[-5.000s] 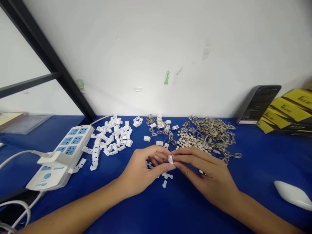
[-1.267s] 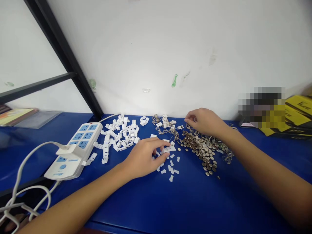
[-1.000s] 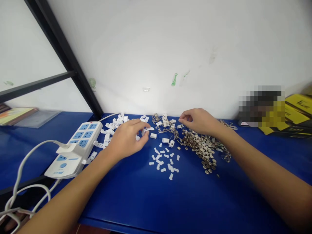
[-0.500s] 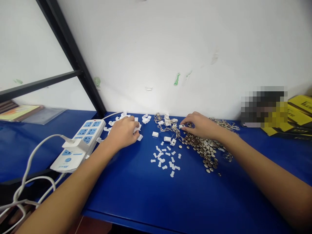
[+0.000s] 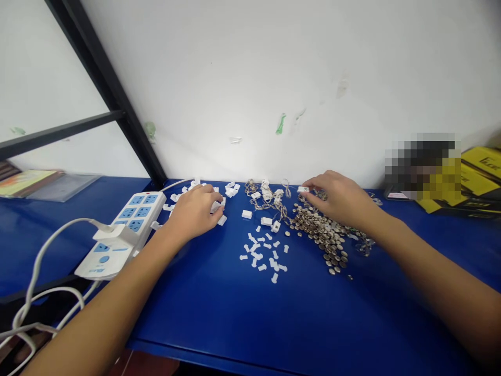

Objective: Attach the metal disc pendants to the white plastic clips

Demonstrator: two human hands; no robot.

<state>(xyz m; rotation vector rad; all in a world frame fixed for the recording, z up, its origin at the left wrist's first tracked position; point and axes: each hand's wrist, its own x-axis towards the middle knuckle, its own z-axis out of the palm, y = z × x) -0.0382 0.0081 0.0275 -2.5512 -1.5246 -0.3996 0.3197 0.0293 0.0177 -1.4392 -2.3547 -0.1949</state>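
Head view: beyond the disc heap (image 5: 323,232), the right hand (image 5: 340,198) is pinching a small white case (image 5: 303,189). Left of the heap, the left hand (image 5: 195,211) is curling over white casings (image 5: 222,220), its grip unclear. Nearer on that side, three block-like cases (image 5: 266,221) are apparently standing assembled; many casings and flat white tabs (image 5: 256,256) are lying loose, seemingly unused.

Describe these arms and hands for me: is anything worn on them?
The left hand and right hand are human and ungloved. The left forearm and right forearm show no sleeve, watch, bracelet, cable or clear marking. I see no rings, though some fingers are partly hidden.
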